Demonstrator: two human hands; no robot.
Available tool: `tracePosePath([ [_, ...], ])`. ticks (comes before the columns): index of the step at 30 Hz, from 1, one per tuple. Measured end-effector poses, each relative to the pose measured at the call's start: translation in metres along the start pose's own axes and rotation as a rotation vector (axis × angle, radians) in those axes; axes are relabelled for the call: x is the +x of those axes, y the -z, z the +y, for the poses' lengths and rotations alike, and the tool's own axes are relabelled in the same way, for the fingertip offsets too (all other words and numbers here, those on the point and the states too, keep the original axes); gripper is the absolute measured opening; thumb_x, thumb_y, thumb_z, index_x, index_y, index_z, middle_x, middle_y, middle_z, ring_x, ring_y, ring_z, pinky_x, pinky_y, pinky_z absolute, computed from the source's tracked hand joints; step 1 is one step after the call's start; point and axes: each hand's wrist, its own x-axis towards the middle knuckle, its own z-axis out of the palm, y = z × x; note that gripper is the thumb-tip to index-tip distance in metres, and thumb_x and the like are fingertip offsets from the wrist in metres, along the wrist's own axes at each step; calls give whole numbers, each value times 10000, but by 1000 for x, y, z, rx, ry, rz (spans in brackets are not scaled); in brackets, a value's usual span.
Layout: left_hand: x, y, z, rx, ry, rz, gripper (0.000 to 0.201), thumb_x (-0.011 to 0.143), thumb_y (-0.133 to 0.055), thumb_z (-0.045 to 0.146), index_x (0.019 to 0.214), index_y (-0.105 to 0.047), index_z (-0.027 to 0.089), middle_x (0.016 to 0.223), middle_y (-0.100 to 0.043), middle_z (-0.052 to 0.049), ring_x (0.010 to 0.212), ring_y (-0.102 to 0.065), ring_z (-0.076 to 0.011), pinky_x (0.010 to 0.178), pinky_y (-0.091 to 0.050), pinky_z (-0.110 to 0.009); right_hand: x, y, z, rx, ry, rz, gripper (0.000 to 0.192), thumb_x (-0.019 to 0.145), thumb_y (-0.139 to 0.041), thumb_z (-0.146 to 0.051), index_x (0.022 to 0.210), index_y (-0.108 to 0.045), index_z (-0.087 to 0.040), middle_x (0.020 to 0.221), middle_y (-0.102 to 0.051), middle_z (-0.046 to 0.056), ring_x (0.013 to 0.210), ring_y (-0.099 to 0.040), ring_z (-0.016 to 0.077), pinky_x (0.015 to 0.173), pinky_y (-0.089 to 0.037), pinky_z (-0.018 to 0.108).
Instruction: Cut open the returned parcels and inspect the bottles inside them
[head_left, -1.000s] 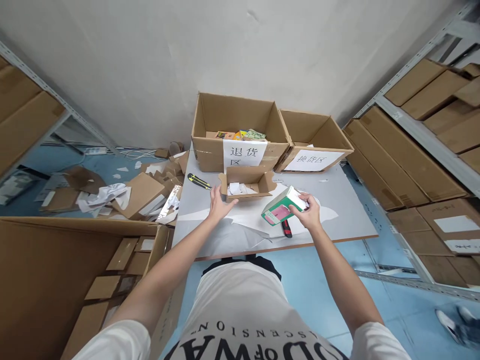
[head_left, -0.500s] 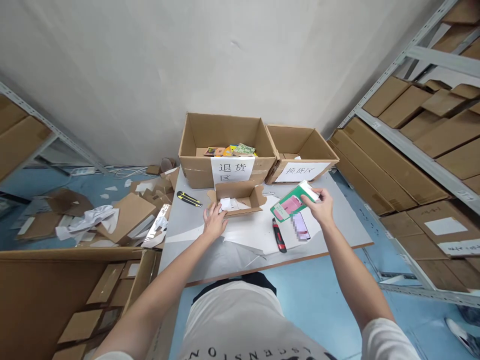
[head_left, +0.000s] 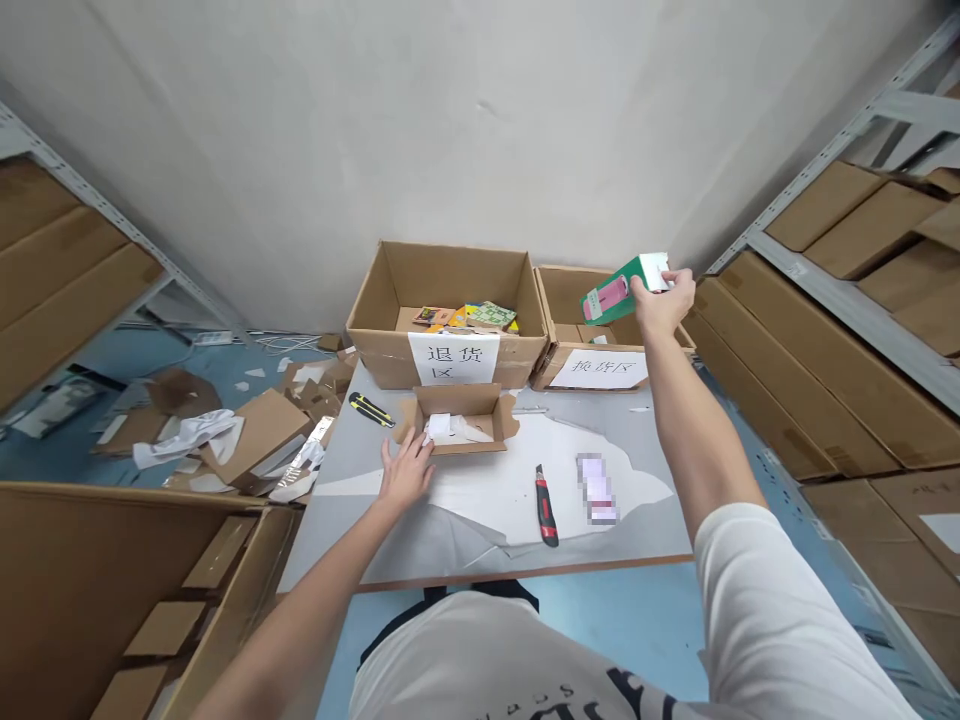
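Observation:
My right hand (head_left: 664, 300) grips a green box with a pink picture (head_left: 619, 295) by its white end. It holds the box tilted over the right-hand labelled carton (head_left: 574, 355) at the back of the table. My left hand (head_left: 407, 468) rests with fingers spread at the near left corner of a small open cardboard box (head_left: 469, 400). White paper and a clear plastic wrapper (head_left: 457, 430) lie inside that small box. On the table are a red and black utility knife (head_left: 547, 507) and a pixelated pale purple item (head_left: 597, 488).
A larger carton (head_left: 375, 345) at the back left holds several colourful packets (head_left: 487, 315). A yellow and black utility knife (head_left: 370, 409) lies near the table's left edge. Shelves of cartons (head_left: 795, 350) stand at the right. Torn cardboard (head_left: 259, 430) litters the floor at left.
My right hand has carried the green box up and away from the table to over the right-hand carton. My left hand stays at the small cardboard box. The view has shifted slightly.

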Motion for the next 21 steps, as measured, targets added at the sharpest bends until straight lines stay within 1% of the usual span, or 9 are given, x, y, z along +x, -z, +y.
tracePosePath([
  [2,-3,-1,6,4,45,-16,394,811,-472,228,1190,-569,265,1343,-519,-133,1344,-337,-323,1069,20,-662,-5,-29,12,6,-74,-5,365,627,-698,-340,892,-504,-182,914,-459,45,922,-492,236,883,-399,468],
  [4,-5,-3,11,8,86,-30,409,804,-480,224,1202,-562,265,1342,-522,-131,1339,-348,-323,1076,3,-655,-15,-54,24,2,-137,-35,364,614,-707,-328,882,-507,-185,932,-459,51,902,-505,231,871,-413,453],
  [6,-8,-4,14,11,114,-33,414,806,-478,223,1211,-557,259,1339,-525,-131,1339,-350,-322,1080,-8,-650,-29,-75,33,-22,-193,-93,368,601,-716,-319,879,-514,-185,967,-461,61,868,-524,221,853,-428,439],
  [8,-9,-6,16,15,133,-27,405,816,-470,228,1210,-560,252,1328,-534,-133,1334,-359,-325,1080,-15,-650,-43,-93,40,-62,-247,-187,387,589,-725,-321,890,-525,-183,1011,-464,75,831,-542,212,836,-442,435],
  [11,-11,-6,18,30,151,-19,394,828,-463,234,1209,-564,243,1314,-546,-132,1325,-372,-328,1077,-23,-651,-61,-113,49,-173,-312,-384,448,572,-746,-348,931,-542,-173,1064,-480,109,827,-570,221,832,-455,439],
  [14,-12,-4,21,47,162,-32,395,839,-453,229,1222,-554,233,1314,-548,-130,1332,-364,-318,1081,-30,-641,-71,-128,60,-366,-279,-603,539,527,-787,-371,960,-562,-142,1061,-521,161,936,-577,280,863,-454,446],
  [17,-13,-3,23,58,169,-49,397,852,-449,240,1237,-541,218,1321,-542,-136,1334,-362,-310,1085,-29,-631,-70,-143,76,-552,-202,-844,590,503,-810,-432,937,-591,-98,1022,-567,224,1023,-563,332,868,-464,446],
  [19,-13,-4,23,60,173,-45,393,857,-449,245,1238,-541,213,1316,-546,-140,1329,-370,-310,1087,-28,-626,-65,-151,84,-645,-197,-996,599,507,-802,-497,897,-618,-80,992,-588,255,1034,-568,347,844,-483,443],
  [21,-13,-5,23,57,174,-30,387,858,-452,243,1232,-543,210,1307,-554,-139,1321,-383,-311,1086,-25,-625,-60,-156,86,-715,-207,-1099,596,511,-789,-538,869,-643,-85,983,-605,256,1025,-581,354,838,-488,463],
])
